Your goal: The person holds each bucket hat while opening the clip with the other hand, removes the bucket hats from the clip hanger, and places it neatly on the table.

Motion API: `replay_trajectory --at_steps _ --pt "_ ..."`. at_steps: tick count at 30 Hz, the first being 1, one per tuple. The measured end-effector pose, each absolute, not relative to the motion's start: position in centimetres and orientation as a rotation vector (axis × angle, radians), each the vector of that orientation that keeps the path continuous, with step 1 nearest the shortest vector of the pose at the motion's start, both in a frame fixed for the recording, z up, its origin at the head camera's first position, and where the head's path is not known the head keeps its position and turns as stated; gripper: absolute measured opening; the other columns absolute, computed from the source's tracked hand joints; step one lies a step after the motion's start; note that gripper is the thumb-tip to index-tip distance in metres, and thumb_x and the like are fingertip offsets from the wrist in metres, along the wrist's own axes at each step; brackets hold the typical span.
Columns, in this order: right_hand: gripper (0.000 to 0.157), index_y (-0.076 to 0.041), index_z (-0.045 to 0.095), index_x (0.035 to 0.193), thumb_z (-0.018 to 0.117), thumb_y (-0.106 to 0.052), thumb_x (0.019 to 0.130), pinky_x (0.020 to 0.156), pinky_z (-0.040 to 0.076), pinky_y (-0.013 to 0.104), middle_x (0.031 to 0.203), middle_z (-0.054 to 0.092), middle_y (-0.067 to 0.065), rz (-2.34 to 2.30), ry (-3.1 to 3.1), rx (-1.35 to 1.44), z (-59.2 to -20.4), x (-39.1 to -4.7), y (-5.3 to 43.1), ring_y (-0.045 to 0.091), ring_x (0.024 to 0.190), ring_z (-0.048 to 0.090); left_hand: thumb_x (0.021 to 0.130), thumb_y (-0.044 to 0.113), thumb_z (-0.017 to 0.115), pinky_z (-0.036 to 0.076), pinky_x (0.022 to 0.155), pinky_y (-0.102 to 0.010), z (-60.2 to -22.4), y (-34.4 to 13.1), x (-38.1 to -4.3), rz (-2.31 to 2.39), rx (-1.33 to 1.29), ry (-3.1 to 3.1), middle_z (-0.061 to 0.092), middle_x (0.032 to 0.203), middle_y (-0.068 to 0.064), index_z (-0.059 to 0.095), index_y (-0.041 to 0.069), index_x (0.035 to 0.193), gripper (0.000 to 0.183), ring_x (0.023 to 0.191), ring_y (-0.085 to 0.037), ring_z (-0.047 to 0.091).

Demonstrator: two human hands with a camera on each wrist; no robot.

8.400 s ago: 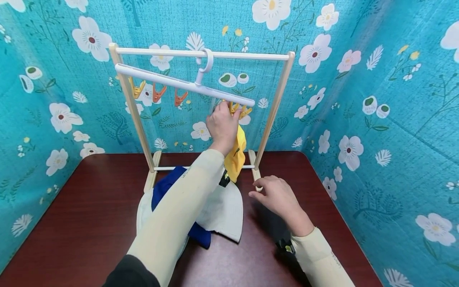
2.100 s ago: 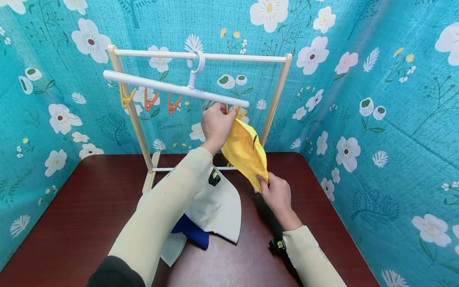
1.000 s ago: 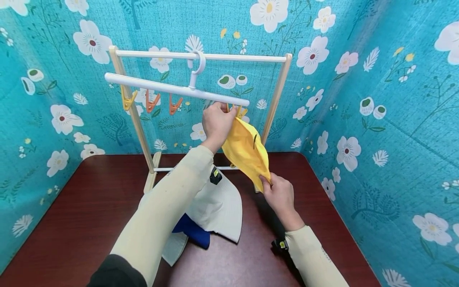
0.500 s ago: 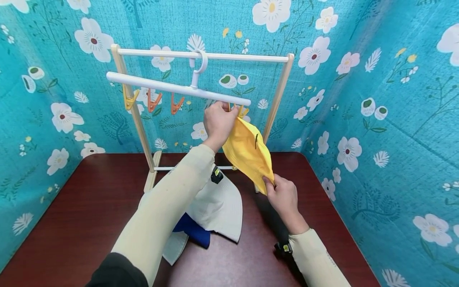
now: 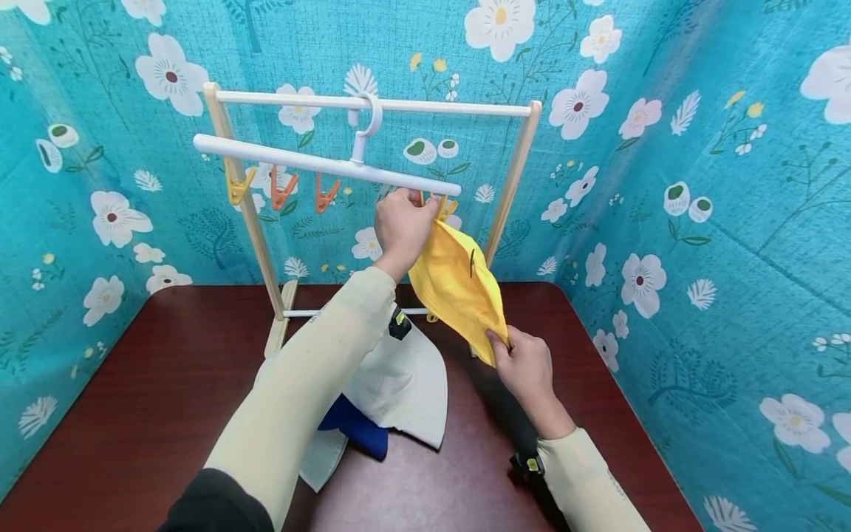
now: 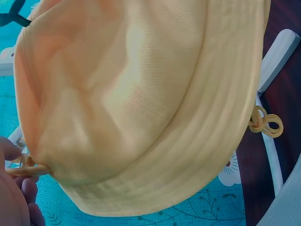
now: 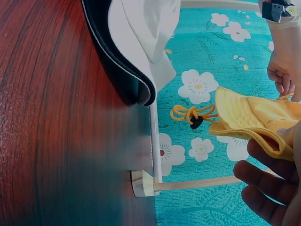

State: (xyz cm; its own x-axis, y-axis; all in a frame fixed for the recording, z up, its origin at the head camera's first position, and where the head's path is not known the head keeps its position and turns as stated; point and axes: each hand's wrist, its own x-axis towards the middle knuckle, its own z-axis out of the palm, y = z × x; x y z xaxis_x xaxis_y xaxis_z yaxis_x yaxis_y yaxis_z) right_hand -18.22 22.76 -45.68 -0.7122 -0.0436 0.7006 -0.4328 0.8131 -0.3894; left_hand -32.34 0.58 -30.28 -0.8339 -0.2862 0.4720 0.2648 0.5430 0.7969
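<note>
My left hand (image 5: 403, 225) is raised under the right end of the white hanger (image 5: 279, 157). It pinches a yellow clothespin (image 6: 29, 169) at the edge of a yellow bucket hat (image 5: 459, 284). Lower and to the right, my right hand (image 5: 527, 366) grips the hat's opposite edge between thumb and fingers, so the hat is stretched slantwise between both hands. A yellow drawstring (image 7: 188, 114) with a black toggle dangles from the hat. Further yellow clips beside the left fingers are partly hidden.
The hanger tilts down rightward from a wooden rack (image 5: 518, 185). A yellow clip (image 5: 238, 185) and orange clips (image 5: 282, 191) hang on its left half. A white hat (image 5: 405, 384) with a blue item (image 5: 359, 428) lies on the dark table (image 5: 133, 399), partly under the left forearm.
Eight seconds ago the right hand was off the hat, which hung narrow below the left hand. Now that hand holds its edge, spread rightward. Over the last second there is only slight movement.
</note>
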Motion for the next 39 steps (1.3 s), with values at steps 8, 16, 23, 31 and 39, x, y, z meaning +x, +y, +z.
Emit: replay_trajectory --at_steps 8,16,23,31,39 --pt "0.029 -0.008 0.063 0.07 0.083 -0.022 0.087 0.045 0.038 0.03 0.053 0.052 0.0 0.706 -2.287 0.345 -45.7 -18.0 22.8 0.016 0.048 0.05 0.092 0.042 0.075 0.041 0.054 -0.03 -30.1 0.6 -32.1 -1.281 0.009 -2.215 0.066 0.074 0.003 0.068 0.016 0.081 0.028 0.064 -0.015 0.057" --pt "0.028 -0.008 0.065 0.072 0.083 -0.022 0.087 0.045 0.039 0.029 0.054 0.054 0.0 0.714 -2.291 0.351 -45.7 -17.7 23.1 0.015 0.048 0.048 0.092 0.041 0.075 0.042 0.055 -0.029 -30.3 0.5 -32.3 -1.272 0.021 -2.218 0.067 0.075 0.004 0.069 0.017 0.081 0.027 0.065 -0.014 0.058" --pt "0.028 -0.008 0.064 0.071 0.085 -0.021 0.085 0.045 0.039 0.029 0.054 0.052 0.0 0.693 -2.294 0.368 -45.6 -17.2 23.5 0.014 0.048 0.046 0.091 0.04 0.075 0.042 0.056 -0.031 -30.4 0.5 -32.2 -1.262 -0.004 -2.198 0.068 0.075 0.003 0.07 0.016 0.083 0.025 0.065 -0.015 0.058" --pt "0.026 -0.008 0.066 0.072 0.085 -0.021 0.085 0.046 0.041 0.031 0.056 0.057 0.002 0.653 -2.311 0.364 -45.6 -16.8 23.9 0.016 0.049 0.049 0.092 0.04 0.075 0.043 0.055 -0.03 -30.5 0.4 -32.2 -1.237 -0.024 -2.189 0.068 0.076 0.003 0.071 0.016 0.085 0.025 0.065 -0.014 0.059" --pt "0.022 -0.007 0.07 0.077 0.084 -0.021 0.087 0.048 0.046 0.035 0.06 0.064 0.005 0.625 -2.328 0.358 -45.7 -16.8 24.4 0.019 0.051 0.057 0.093 0.043 0.074 0.04 0.052 -0.03 -31.1 0.2 -32.2 -1.148 -0.092 -2.189 0.065 0.073 0.004 0.068 0.017 0.086 0.028 0.06 -0.013 0.055"
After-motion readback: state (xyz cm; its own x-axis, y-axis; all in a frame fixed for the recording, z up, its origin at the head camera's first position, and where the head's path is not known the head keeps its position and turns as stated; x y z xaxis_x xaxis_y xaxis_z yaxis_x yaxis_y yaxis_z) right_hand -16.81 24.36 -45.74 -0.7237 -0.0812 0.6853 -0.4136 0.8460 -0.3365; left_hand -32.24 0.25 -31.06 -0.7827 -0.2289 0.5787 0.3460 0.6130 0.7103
